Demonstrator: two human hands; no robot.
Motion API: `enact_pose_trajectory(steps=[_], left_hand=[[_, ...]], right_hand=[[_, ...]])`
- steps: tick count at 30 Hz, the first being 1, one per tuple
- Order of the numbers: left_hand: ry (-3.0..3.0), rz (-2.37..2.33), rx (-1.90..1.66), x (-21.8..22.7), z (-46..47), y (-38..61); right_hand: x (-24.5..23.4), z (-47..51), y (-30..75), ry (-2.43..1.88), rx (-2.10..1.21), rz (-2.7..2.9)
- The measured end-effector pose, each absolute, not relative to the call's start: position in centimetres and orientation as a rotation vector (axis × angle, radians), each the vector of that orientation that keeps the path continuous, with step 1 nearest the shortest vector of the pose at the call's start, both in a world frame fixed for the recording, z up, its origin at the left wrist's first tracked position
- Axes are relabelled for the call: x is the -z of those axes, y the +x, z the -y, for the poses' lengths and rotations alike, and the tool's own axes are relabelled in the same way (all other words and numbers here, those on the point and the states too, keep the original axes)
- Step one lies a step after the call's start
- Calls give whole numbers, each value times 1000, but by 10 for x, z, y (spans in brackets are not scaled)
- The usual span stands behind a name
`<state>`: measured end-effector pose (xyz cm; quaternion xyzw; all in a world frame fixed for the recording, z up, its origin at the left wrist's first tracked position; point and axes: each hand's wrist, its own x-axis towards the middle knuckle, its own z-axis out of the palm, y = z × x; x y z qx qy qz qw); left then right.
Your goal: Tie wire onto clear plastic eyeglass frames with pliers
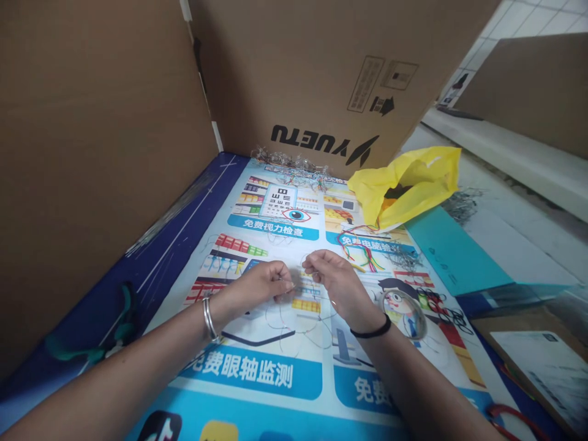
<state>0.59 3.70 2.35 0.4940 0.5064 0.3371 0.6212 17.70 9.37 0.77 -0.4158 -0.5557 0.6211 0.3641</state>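
Over the middle of a printed poster sheet (305,383), my left hand (266,283) is closed, thumb and forefinger pinched on what looks like a very fine wire. My right hand (337,283) faces it a short gap away, also in a pinch on fine wire near its fingertips. Thin wire loops (281,324) curve over the poster below and between the two hands. The wire is so fine that I cannot follow its whole path. Silver bangles circle my left wrist, a black band my right.
Green-handled pliers (120,340) lie at left beside long straight wires (160,228). Wire coils (298,164) line the back cardboard wall (275,73). At right are a yellow bag (413,184), coloured cords (362,251), a tape roll (420,321), a teal box (459,251) and red-handled scissors (509,413).
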Motion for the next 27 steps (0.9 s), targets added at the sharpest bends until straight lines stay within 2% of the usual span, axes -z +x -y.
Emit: enact_pose_trajectory(steps=[6, 12, 20, 27], left_hand=[[1176, -1247, -809, -29, -34, 5], [1182, -1294, -825, -30, -23, 7], [1077, -1237, -797, -31, -11, 15], [1013, -1151, -777, -27, -9, 14]], right_hand=[[-20, -88, 184, -1046, -1493, 1467], [-36, -70, 193, -1100, -1298, 1764], [-31, -57, 202, -1155, -1165, 1940], [-22, -55, 197, -1096, -1501, 1994]])
